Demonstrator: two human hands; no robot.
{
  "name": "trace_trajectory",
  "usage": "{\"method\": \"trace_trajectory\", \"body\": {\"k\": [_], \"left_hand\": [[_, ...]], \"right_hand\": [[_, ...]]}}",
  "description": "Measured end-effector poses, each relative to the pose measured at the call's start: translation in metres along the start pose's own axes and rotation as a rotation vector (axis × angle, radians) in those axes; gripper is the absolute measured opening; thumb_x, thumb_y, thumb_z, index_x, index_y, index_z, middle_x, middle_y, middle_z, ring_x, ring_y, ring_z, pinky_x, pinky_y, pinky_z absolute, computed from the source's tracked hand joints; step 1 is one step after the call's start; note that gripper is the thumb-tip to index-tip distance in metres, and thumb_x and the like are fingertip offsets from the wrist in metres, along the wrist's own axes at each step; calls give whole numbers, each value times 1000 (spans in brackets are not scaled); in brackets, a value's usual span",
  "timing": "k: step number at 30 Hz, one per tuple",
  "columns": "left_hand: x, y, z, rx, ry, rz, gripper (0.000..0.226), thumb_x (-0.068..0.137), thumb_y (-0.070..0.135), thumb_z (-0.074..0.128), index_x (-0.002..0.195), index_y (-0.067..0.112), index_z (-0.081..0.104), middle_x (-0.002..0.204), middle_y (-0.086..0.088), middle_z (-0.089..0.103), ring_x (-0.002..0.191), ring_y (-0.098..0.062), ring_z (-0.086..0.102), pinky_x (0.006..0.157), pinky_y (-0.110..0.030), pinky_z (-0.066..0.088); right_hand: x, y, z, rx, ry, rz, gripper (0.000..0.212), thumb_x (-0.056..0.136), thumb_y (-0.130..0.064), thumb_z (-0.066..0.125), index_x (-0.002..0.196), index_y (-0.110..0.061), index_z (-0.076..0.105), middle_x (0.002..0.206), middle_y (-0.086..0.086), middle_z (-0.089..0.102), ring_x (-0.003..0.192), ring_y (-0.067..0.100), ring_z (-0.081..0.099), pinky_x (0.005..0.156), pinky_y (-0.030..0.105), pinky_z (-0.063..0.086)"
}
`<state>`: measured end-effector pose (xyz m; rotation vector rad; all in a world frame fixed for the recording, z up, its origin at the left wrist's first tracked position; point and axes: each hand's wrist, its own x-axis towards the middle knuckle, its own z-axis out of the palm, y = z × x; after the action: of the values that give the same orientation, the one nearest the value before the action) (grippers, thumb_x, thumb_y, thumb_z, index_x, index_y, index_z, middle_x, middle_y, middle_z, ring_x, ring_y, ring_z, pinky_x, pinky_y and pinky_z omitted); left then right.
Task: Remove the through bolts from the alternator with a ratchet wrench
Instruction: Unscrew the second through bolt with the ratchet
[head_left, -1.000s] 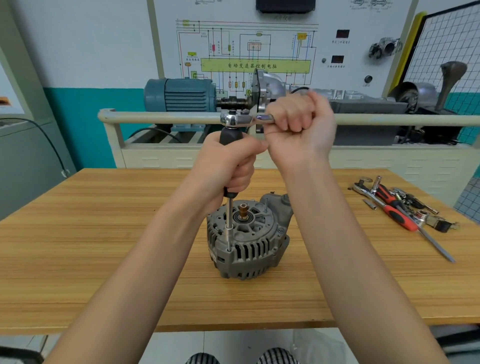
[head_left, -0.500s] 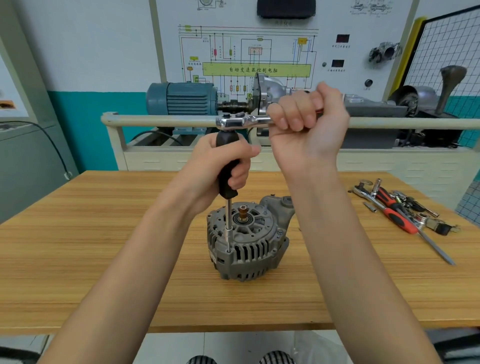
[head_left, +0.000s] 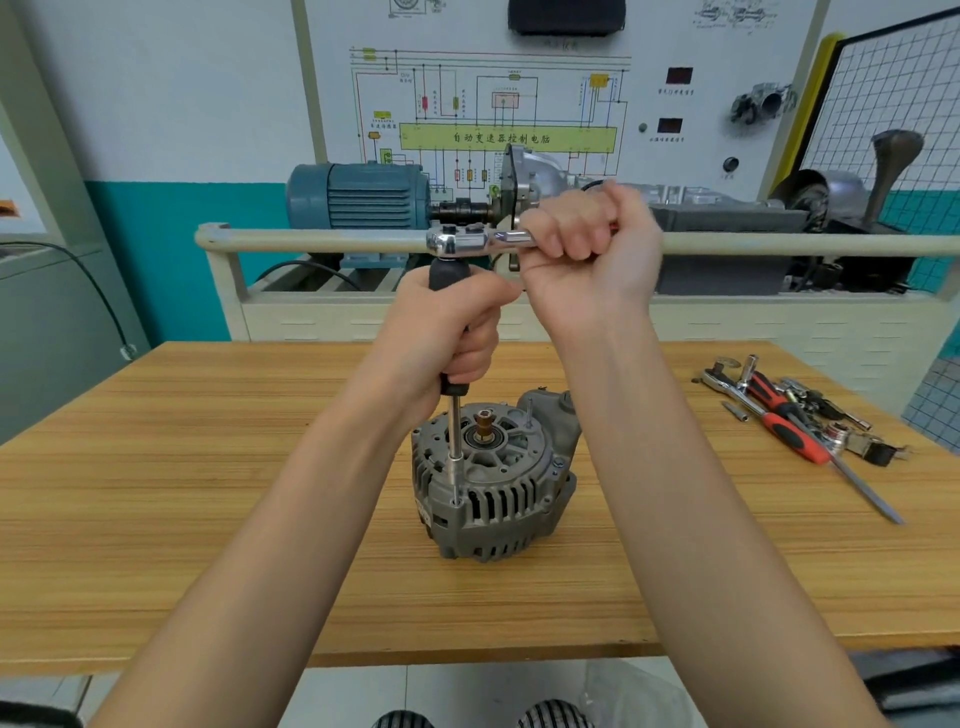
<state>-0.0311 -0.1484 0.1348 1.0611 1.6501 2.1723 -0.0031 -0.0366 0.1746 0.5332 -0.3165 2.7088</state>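
Observation:
A grey alternator (head_left: 493, 483) stands upright on the wooden table (head_left: 156, 493), its shaft pointing up. A long extension bar (head_left: 455, 447) with a black grip stands vertically, its socket seated on a through bolt at the alternator's left rim. My left hand (head_left: 447, 332) grips the black handle of the bar. A chrome ratchet wrench (head_left: 467, 240) sits on top of the bar and its handle runs to the right. My right hand (head_left: 587, 254) is curled round that handle, which it mostly hides.
A pile of tools (head_left: 800, 415), with a red-handled screwdriver, sockets and another ratchet, lies at the table's right. Behind the table a railed bench (head_left: 311, 241) carries a blue motor (head_left: 358, 195) and a gearbox, with a wiring-diagram panel above.
My right hand has swung the ratchet handle rightward, away from my left hand. The left hand has kept its hold on the bar. The alternator has stayed in place.

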Motion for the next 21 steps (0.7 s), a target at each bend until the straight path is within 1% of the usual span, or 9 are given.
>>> {"method": "trace_trajectory", "body": {"k": [2, 5, 7, 9, 12, 14, 18, 20, 21], "left_hand": [[-1, -1, 5, 37, 173, 28, 49, 88, 0, 53, 48, 21, 32, 39, 7, 24, 32, -9, 16, 37, -15, 17], [1, -4, 12, 62, 384, 64, 41, 85, -1, 55, 56, 17, 33, 40, 6, 27, 33, -10, 18, 37, -16, 18], [2, -5, 14, 76, 444, 81, 37, 84, -1, 56, 58, 17, 35, 44, 2, 28, 34, -11, 20, 38, -15, 18], [1, -6, 14, 93, 429, 87, 36, 83, 0, 58, 59, 17, 37, 47, 0, 28, 36, -11, 20, 39, -17, 18], [-3, -4, 7, 93, 252, 87, 37, 82, -2, 61, 58, 15, 38, 45, 2, 31, 37, -12, 23, 40, -20, 20], [-3, -1, -3, 57, 54, 72, 36, 81, 3, 63, 54, 15, 41, 44, 2, 35, 38, -14, 27, 42, -21, 25], [3, 5, -17, -58, -319, -49, 25, 70, 17, 65, 54, 14, 46, 44, 1, 37, 36, -13, 32, 42, -18, 31], [5, 5, -16, -98, -403, -95, 30, 71, 20, 63, 49, 15, 44, 39, 4, 34, 31, -8, 28, 37, -14, 26], [6, 4, -15, -107, -401, -113, 34, 73, 21, 63, 47, 17, 42, 37, 5, 31, 29, -6, 25, 35, -13, 23]], "right_hand": [[-17, 6, 4, -121, -81, -165, 44, 100, -16, 31, 56, -17, 28, 37, -5, 23, 33, 11, 22, 39, 21, 24], [-39, 21, 6, -323, -228, -404, 54, 101, -14, 30, 47, -17, 34, 39, -4, 26, 37, 12, 25, 45, 27, 26], [-46, 29, 5, -409, -304, -518, 57, 101, -11, 26, 46, -19, 36, 40, -3, 28, 39, 13, 27, 48, 30, 25], [-47, 28, 5, -416, -322, -533, 56, 101, -11, 26, 47, -19, 36, 40, -3, 28, 38, 13, 26, 48, 30, 24], [-38, 13, 5, -300, -255, -382, 52, 100, -14, 30, 49, -17, 34, 39, -4, 26, 37, 12, 23, 44, 26, 24], [-25, 2, 3, -191, -171, -226, 52, 100, -15, 31, 48, -17, 34, 38, -4, 24, 35, 11, 22, 40, 23, 24], [3, -4, -1, -6, -23, 107, 56, 98, -15, 31, 42, -14, 33, 35, -4, 24, 29, 11, 23, 37, 22, 23], [13, -2, -6, 46, 16, 216, 59, 99, -16, 31, 40, -12, 32, 34, -4, 24, 28, 11, 24, 36, 21, 23], [17, -1, -7, 61, 29, 237, 59, 99, -17, 31, 40, -13, 31, 34, -4, 24, 28, 11, 24, 34, 22, 24]]}}
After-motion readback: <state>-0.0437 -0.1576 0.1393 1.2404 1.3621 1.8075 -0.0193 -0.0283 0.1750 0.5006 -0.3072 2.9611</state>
